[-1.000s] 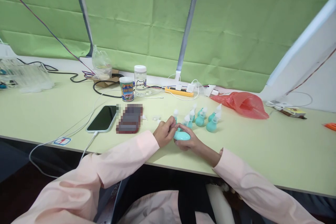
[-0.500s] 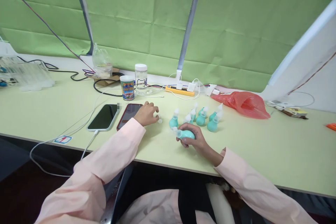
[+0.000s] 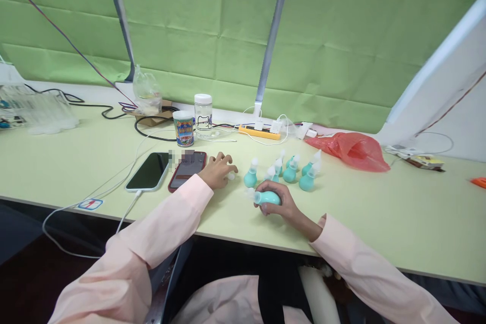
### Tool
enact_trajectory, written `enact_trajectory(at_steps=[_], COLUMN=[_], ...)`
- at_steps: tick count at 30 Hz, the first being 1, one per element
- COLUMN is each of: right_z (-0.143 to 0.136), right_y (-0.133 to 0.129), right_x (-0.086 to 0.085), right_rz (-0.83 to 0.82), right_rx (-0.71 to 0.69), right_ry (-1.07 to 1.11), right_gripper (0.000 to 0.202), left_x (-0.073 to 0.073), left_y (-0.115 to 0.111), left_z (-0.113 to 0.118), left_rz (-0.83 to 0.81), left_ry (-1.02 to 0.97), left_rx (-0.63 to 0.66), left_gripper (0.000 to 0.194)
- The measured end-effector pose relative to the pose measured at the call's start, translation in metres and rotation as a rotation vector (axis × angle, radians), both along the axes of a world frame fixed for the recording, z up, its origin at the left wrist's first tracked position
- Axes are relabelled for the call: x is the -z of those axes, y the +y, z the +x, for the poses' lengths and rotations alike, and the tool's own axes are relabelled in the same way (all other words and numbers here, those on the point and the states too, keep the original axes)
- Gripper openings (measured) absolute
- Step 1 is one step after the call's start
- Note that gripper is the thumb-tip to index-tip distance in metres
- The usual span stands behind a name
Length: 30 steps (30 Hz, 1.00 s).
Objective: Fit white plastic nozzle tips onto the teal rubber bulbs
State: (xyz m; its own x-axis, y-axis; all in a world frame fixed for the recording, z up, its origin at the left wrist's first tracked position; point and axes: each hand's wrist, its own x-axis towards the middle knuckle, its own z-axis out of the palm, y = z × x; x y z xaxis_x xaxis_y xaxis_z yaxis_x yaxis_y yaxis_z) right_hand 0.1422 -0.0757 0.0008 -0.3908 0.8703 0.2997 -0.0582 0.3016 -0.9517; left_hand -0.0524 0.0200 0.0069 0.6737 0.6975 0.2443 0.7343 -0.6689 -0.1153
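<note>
My right hand point(image 3: 279, 200) is wrapped round a teal bulb nasal aspirator point(image 3: 268, 198), which lies sideways with its clear tip toward the left. Near the phones, my left hand point(image 3: 218, 170) hovers low over the table, its fingers curved and apart. A small whitish translucent piece point(image 3: 231, 175) lies under those fingertips; whether they touch it is hard to see. Beyond my right hand stand several more teal aspirators with clear nozzles, among them one at the left point(image 3: 250, 174) and one at the right point(image 3: 308, 178).
To the left lie a white-edged phone point(image 3: 148, 171) on a cable and a red-cased phone point(image 3: 183, 177). Behind stand a printed cup point(image 3: 184, 129), a clear jar point(image 3: 203, 114) and a yellow power strip point(image 3: 259, 133). A red plastic bag point(image 3: 351, 152) lies at the back right.
My left hand has moved slightly right, bringing its fingers over the small whitish piece. My right hand keeps hold of the nasal aspirator, almost unmoved.
</note>
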Motion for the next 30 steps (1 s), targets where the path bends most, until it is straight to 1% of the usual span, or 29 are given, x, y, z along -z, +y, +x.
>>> enact_trajectory(at_steps=[4,6,8,10,11,13,16,19,24,30], right_z=[0.0,0.002,0.004,0.007,0.009,0.011,0.012,0.011,0.009,0.008], right_y=[0.0,0.0,-0.001,-0.002,-0.003,-0.004,-0.004,-0.004,-0.005,-0.006], right_x=[0.001,0.001,-0.002,-0.005,-0.006,-0.008,-0.007,-0.006,-0.003,-0.001], right_rz=[0.021,0.063,0.156,0.288,0.357,0.479,0.602,0.675,0.761,0.854], right_rx=[0.007,0.022,0.073,0.171,0.23,0.33,0.4,0.426,0.451,0.487], right_ry=[-0.018,-0.039,-0.079,-0.136,-0.168,-0.229,-0.306,-0.368,-0.409,-0.437], right_gripper=[0.023,0.022,0.022,0.02,0.019,0.018,0.019,0.021,0.023,0.026], left_x=[0.001,-0.002,-0.009,-0.018,-0.023,-0.029,-0.031,-0.028,-0.023,-0.023], left_y=[0.0,-0.001,-0.005,-0.012,-0.016,-0.023,-0.027,-0.026,-0.024,-0.026], left_z=[0.001,0.002,0.001,0.0,0.0,-0.001,-0.001,0.0,0.004,0.006], left_rz=[-0.028,-0.043,-0.098,-0.226,-0.323,-0.567,-0.857,-1.018,-1.149,-1.21], left_ry=[-0.036,-0.125,-0.277,-0.468,-0.563,-0.687,-0.763,-0.791,-0.818,-0.857], left_rx=[0.04,0.081,0.178,0.318,0.364,0.42,0.437,0.429,0.4,0.397], left_gripper=[0.024,0.022,0.02,0.018,0.018,0.018,0.022,0.028,0.032,0.033])
